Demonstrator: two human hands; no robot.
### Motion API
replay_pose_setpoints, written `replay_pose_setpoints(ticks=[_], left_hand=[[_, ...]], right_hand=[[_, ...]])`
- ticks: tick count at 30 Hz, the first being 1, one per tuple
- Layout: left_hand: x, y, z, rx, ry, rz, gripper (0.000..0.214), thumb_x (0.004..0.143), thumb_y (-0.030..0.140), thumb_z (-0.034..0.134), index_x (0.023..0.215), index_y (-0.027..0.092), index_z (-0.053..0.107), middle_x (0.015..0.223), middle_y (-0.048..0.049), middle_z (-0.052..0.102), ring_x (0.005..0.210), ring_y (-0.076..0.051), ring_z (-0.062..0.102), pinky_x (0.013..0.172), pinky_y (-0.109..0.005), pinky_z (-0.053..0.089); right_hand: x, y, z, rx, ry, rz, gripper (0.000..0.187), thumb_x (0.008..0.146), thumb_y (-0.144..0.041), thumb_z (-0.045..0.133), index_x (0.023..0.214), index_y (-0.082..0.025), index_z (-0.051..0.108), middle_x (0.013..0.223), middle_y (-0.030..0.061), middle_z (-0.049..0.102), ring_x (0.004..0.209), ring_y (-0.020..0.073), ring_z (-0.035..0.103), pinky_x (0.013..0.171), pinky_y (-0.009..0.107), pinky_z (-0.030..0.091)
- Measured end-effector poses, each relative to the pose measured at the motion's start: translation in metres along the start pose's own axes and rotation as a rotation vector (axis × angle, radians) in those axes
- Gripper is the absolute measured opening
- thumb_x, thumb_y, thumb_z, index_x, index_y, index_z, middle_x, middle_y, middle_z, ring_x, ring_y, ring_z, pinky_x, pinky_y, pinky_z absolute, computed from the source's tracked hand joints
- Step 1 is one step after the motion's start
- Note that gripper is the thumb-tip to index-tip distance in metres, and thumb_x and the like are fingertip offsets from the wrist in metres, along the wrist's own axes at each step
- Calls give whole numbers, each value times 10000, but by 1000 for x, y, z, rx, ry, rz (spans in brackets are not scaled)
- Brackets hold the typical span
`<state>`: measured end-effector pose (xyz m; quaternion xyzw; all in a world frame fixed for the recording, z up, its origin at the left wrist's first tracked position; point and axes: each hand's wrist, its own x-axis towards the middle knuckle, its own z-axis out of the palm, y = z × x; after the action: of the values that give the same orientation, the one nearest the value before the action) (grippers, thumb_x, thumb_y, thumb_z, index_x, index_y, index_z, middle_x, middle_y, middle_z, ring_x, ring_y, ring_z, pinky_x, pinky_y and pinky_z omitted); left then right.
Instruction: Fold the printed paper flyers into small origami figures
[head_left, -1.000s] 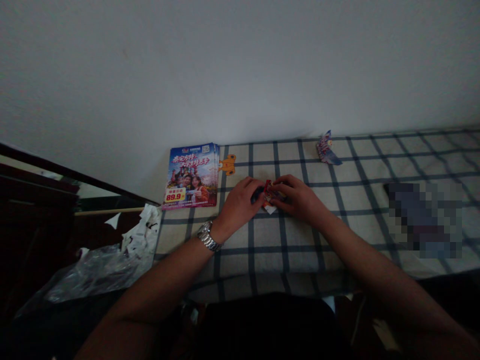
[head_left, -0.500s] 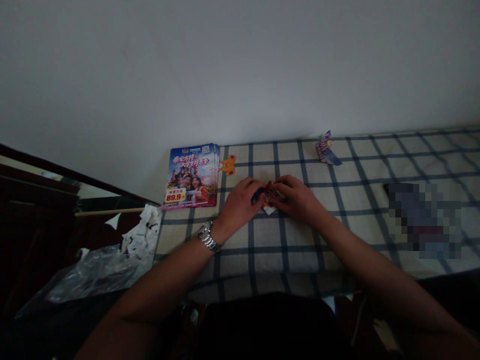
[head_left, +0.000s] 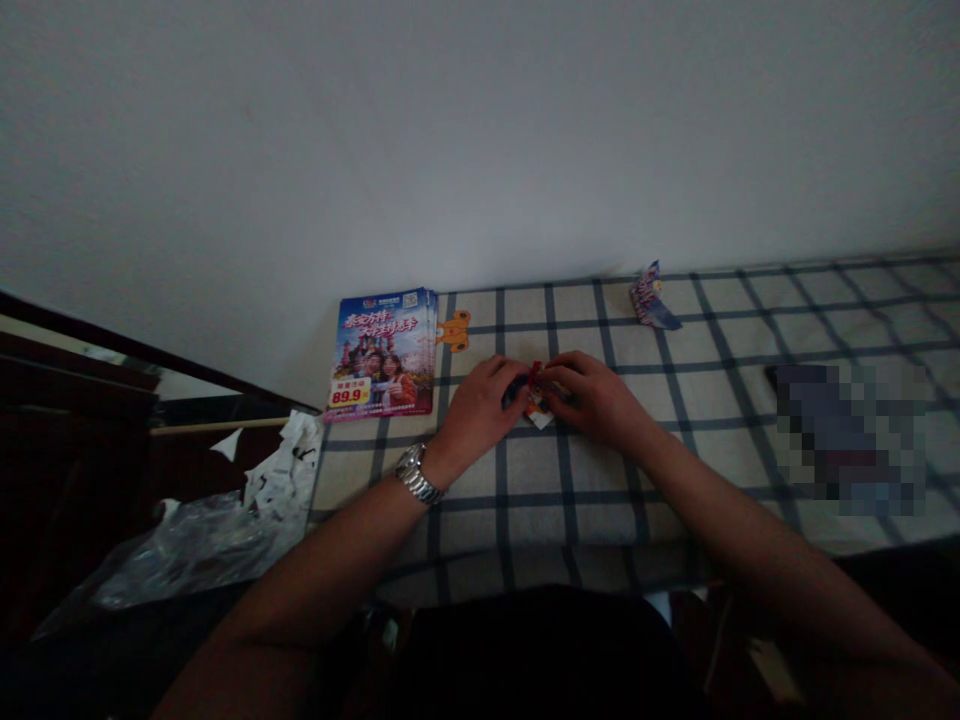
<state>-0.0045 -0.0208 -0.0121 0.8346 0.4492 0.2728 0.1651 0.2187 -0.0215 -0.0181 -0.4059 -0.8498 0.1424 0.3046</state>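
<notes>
Between my two hands is a small folded piece of printed paper (head_left: 539, 408), red, yellow and white, just over the checked cloth (head_left: 529, 521). My left hand (head_left: 489, 400) pinches its left side, thumb toward me, and a silver watch (head_left: 417, 473) sits on that wrist. The fingers of my right hand (head_left: 590, 397) are closed on its right side. Much of the paper is hidden behind the fingers. Left of my hands lies a stack of flyers (head_left: 382, 352) printed in blue and pink. Beyond them to the right stands a folded paper piece (head_left: 651, 297) with similar colours.
A bear picture (head_left: 454, 331) shows beside the flyers. A blurred-out dark object (head_left: 832, 430) lies at the right. Left of the cloth are torn white paper (head_left: 289, 465) and crumpled clear plastic (head_left: 180, 560). A wall (head_left: 480, 150) rises behind the cloth.
Both hands stay in place on the paper. The paper between the fingers has shifted slightly, with the right part now less visible and the red edge more upright.
</notes>
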Motion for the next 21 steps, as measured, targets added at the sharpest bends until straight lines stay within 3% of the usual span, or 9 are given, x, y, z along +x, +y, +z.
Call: replay_pose_setpoints(ticks=[21], left_hand=[[-1, -3, 1, -25, -6, 16, 195, 1020, 233, 620, 1208, 238, 669, 1149, -46, 633, 1099, -198, 633, 943, -354, 556]], right_hand=[[-1, 4, -4, 90, 15, 10, 160, 998, -304, 644, 1101, -247, 751, 1157, 115, 724, 1064, 269, 714, 938, 459, 601]])
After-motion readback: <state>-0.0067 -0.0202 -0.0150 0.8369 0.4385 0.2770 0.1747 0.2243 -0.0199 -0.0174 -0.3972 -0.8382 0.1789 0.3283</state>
